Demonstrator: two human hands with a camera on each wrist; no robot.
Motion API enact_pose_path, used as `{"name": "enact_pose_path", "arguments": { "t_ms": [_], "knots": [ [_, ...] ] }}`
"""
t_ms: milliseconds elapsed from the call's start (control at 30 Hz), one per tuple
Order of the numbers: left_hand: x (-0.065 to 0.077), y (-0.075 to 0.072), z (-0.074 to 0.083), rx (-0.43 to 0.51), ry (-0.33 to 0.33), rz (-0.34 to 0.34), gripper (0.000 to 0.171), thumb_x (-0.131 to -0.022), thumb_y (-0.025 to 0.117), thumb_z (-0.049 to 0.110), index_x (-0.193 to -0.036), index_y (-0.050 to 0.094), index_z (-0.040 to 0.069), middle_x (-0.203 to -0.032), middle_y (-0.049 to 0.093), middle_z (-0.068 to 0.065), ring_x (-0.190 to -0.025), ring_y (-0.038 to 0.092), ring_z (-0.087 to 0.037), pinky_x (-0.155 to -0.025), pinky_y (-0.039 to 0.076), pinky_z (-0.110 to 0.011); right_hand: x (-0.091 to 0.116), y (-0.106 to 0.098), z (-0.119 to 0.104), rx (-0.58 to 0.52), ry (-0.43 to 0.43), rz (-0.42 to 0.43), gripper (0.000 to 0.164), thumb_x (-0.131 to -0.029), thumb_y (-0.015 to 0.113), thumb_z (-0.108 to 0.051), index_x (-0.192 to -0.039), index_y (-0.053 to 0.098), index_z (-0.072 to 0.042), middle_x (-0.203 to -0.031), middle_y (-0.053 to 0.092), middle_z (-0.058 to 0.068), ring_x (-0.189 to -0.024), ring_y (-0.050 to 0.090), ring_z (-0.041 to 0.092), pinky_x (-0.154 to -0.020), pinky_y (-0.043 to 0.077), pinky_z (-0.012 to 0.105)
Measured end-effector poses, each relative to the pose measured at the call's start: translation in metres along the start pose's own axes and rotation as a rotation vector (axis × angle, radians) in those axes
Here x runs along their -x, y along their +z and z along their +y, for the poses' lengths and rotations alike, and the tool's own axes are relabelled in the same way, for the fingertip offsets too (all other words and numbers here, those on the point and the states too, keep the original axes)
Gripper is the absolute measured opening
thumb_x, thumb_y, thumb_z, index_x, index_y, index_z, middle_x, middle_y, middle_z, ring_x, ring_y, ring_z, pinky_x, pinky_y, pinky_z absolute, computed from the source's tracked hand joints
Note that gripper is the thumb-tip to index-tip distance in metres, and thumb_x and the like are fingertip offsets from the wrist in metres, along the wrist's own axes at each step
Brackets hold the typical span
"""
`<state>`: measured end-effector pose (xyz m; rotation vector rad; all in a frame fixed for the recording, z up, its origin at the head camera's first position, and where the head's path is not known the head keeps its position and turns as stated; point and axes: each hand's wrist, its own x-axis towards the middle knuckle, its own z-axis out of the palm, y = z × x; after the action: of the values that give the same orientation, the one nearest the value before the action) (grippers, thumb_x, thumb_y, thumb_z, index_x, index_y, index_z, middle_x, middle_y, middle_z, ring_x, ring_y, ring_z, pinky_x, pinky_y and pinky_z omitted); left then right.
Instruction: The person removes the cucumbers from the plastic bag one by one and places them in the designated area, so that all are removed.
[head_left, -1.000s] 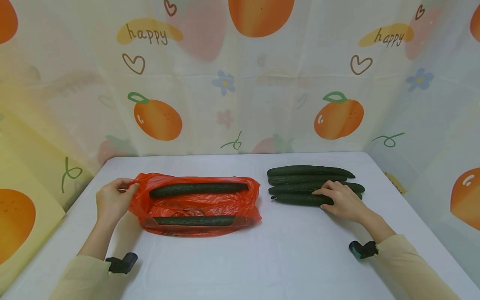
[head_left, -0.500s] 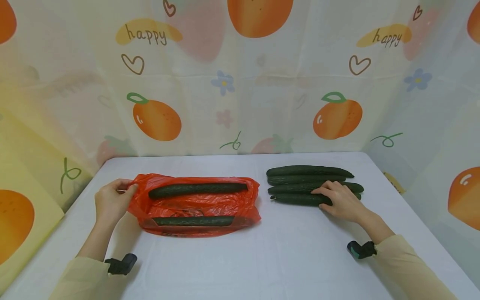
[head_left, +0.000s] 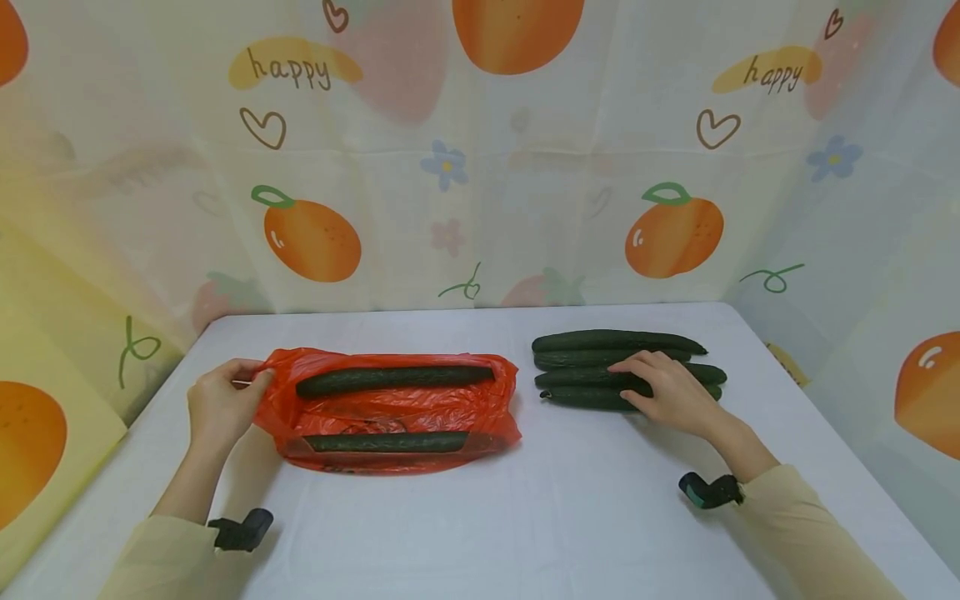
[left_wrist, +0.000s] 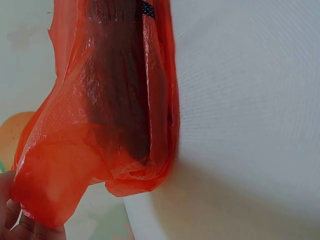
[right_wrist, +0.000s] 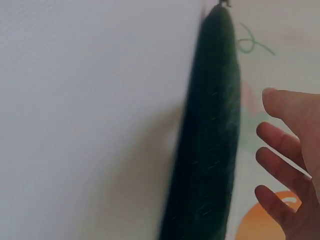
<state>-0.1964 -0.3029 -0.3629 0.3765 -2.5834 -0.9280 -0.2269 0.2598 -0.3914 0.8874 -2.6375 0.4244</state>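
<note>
A red plastic bag [head_left: 405, 408] lies on its side on the table, with one cucumber [head_left: 393, 380] along its back part and another cucumber [head_left: 390, 442] along its front part. My left hand [head_left: 223, 402] pinches the bag's left end between thumb and fingers; the left wrist view shows the thin red plastic [left_wrist: 55, 170] stretched from the fingertips. On the right, several dark green cucumbers [head_left: 618, 341] lie side by side. My right hand [head_left: 675, 392] hovers over the front ones. In the right wrist view its spread fingers [right_wrist: 282, 140] stand apart from the nearest cucumber [right_wrist: 210, 130].
A white cloth covers the table [head_left: 480, 533], whose far edge meets a printed curtain [head_left: 517, 183] with oranges and hearts. More curtain hangs close along both sides. A small dark camera [head_left: 243, 530] sits on the left wrist, and another camera [head_left: 708, 490] on the right.
My right hand has lifted off the front cucumber and shifted slightly left and back, with its fingers opened. The left hand keeps its hold on the bag, which stays in place.
</note>
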Motion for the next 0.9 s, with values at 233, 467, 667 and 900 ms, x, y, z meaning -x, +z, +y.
{"name": "enact_pose_path", "arguments": {
  "t_ms": [233, 467, 667, 900],
  "knots": [
    [-0.001, 0.001, -0.001, 0.001, -0.002, 0.002, 0.028, -0.089, 0.056, 0.024, -0.102, 0.066, 0.001, -0.095, 0.066, -0.021, -0.08, 0.06, -0.027, -0.049, 0.043, -0.013, -0.013, -0.004, -0.009, -0.087, -0.038, 0.054, 0.036, -0.078, 0.071, -0.009, -0.113, 0.061, -0.007, -0.107, 0.063, 0.004, -0.098, 0.059, 0.021, -0.08, 0.05, 0.039],
    [0.0, 0.002, -0.001, -0.006, 0.017, 0.009, 0.027, -0.088, 0.057, 0.023, -0.101, 0.067, 0.001, -0.093, 0.067, -0.021, -0.074, 0.059, -0.022, -0.049, 0.042, -0.014, -0.028, -0.003, -0.026, -0.169, -0.086, 0.106, 0.034, -0.078, 0.071, -0.008, -0.111, 0.062, -0.008, -0.106, 0.064, 0.003, -0.095, 0.061, 0.019, -0.079, 0.05, 0.036],
    [0.0, 0.003, -0.001, -0.009, 0.023, 0.022, 0.026, -0.088, 0.057, 0.023, -0.099, 0.067, 0.002, -0.091, 0.067, -0.02, -0.071, 0.059, -0.019, -0.049, 0.042, -0.014, -0.042, -0.003, -0.044, -0.222, -0.084, 0.064, 0.035, -0.08, 0.069, -0.011, -0.114, 0.061, -0.01, -0.108, 0.063, 0.004, -0.099, 0.061, 0.02, -0.082, 0.05, 0.036],
    [0.0, 0.003, 0.001, 0.008, 0.008, 0.007, 0.028, -0.089, 0.056, 0.023, -0.102, 0.066, 0.001, -0.094, 0.066, -0.022, -0.08, 0.059, -0.03, -0.049, 0.043, -0.014, -0.062, -0.002, -0.067, -0.251, -0.113, 0.078, 0.035, -0.082, 0.068, -0.014, -0.116, 0.061, -0.012, -0.11, 0.063, 0.002, -0.1, 0.06, 0.017, -0.084, 0.049, 0.035]
  ]
}}
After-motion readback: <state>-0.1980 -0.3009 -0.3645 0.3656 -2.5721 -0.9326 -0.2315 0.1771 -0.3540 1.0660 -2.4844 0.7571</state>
